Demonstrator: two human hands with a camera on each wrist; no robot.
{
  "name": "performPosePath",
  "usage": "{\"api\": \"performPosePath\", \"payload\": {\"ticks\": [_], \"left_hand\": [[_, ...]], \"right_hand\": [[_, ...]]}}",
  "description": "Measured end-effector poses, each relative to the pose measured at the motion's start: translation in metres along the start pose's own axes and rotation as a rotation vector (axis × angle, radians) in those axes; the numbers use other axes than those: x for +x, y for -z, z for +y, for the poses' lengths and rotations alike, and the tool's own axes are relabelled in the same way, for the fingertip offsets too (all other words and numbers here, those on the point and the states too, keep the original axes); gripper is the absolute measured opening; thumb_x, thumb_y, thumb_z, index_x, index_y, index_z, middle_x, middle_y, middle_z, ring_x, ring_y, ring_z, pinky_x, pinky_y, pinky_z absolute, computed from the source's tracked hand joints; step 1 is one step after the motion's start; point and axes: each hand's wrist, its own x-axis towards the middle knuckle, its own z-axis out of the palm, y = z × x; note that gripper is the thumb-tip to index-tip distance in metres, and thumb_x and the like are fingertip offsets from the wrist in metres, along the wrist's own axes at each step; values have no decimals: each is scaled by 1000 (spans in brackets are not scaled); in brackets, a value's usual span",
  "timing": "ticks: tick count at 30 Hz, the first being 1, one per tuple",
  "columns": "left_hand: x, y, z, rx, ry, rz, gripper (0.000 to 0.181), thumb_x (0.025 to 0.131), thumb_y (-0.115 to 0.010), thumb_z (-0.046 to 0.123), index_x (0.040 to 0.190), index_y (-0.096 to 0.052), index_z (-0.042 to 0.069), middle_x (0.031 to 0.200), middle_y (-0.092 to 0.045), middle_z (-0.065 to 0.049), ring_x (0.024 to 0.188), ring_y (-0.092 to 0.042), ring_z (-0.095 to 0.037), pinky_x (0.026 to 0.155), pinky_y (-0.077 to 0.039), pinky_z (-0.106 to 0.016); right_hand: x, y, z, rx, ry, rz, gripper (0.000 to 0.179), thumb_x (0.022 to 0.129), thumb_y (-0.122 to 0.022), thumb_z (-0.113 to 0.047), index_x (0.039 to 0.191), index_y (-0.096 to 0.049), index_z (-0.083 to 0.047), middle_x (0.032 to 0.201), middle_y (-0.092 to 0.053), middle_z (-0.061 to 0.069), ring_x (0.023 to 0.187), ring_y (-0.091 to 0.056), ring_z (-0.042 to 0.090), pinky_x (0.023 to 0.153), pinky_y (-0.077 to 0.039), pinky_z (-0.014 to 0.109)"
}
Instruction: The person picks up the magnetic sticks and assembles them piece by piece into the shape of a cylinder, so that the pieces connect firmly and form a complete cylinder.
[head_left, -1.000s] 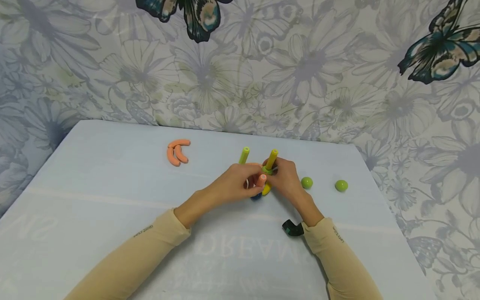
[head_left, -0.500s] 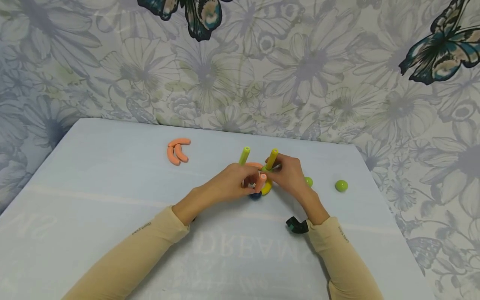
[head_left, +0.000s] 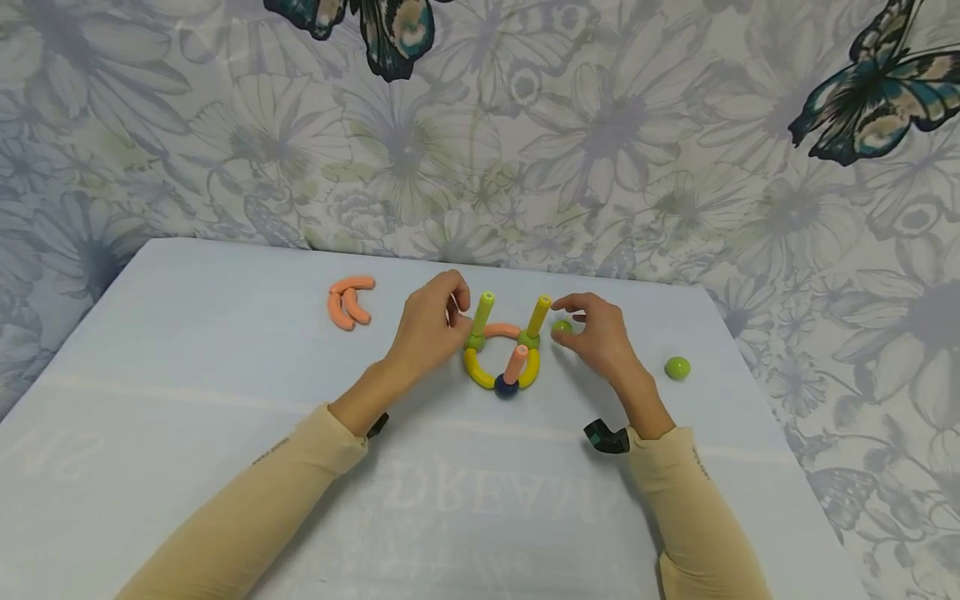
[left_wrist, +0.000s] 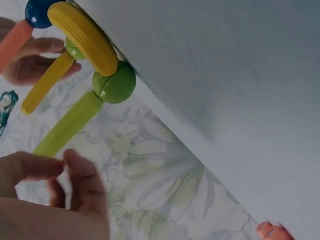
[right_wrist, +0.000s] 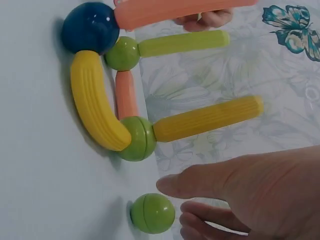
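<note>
A ring of magnetic building pieces stands on the table: two curved yellow pieces point(head_left: 478, 372), a curved orange piece point(head_left: 501, 331), a dark blue ball point(head_left: 506, 386) and two green balls point(right_wrist: 137, 139). Upright from the balls rise a lime-green stick point(head_left: 483, 313), a yellow stick point(head_left: 538, 317) and an orange stick point(head_left: 516, 364). Loosely bent, the fingers of my left hand point(head_left: 435, 321) are at the lime-green stick, gripping nothing. My right hand point(head_left: 600, 333) is right of the ring, thumb and fingers parted beside a loose green ball point(right_wrist: 152, 213).
Several curved orange pieces point(head_left: 351, 302) lie at the back left of the white table point(head_left: 225, 350). Farther right sits another green ball point(head_left: 677, 368). A flower-patterned wall point(head_left: 480, 167) borders the table's far edge.
Both hands have let go of the ring and moved apart. My left hand went left and back to the lime-green stick; my right went right, to the loose green ball.
</note>
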Motion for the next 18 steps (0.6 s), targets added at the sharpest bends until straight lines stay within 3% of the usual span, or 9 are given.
{"api": "performPosePath", "payload": {"ticks": [2,4,9,12,18], "left_hand": [[2,2,-5,30,93,-63,26,81,-65,-9,102,-57,5,97,-60,-11,77,-58,-23,67,-47,-35],[3,3,-10,55,163,-165,33,86,-73,-2,115,-59,3,109,-62,-14,83,-60,-25,71,-49,-37],[5,1,-21,116,238,-397,46,91,-84,18,130,-63,4,120,-65,-17,89,-62,-26,77,-53,-38],[5,-1,-27,127,247,-445,40,92,-83,22,125,-67,8,115,-67,-15,90,-63,-24,78,-53,-37],[5,-2,-35,99,223,-458,25,93,-82,23,113,-72,12,105,-68,-11,84,-63,-22,75,-53,-34]], "right_hand": [[0,-1,1,-43,-25,4,39,93,-78,-7,131,-70,-4,140,-63,20,129,-62,42,107,-53,54],[0,-2,3,-67,-42,4,38,93,-78,-7,130,-70,-4,138,-64,21,126,-63,42,106,-53,54],[1,-2,7,-80,-50,-20,35,93,-77,-4,128,-70,-1,128,-71,21,119,-67,39,103,-56,51],[2,-2,9,-67,-44,-33,34,93,-76,-1,126,-70,1,123,-73,20,116,-68,36,100,-58,49],[4,-6,14,-57,-30,-13,32,92,-77,-4,123,-72,-1,118,-75,19,109,-71,34,94,-61,46]]}}
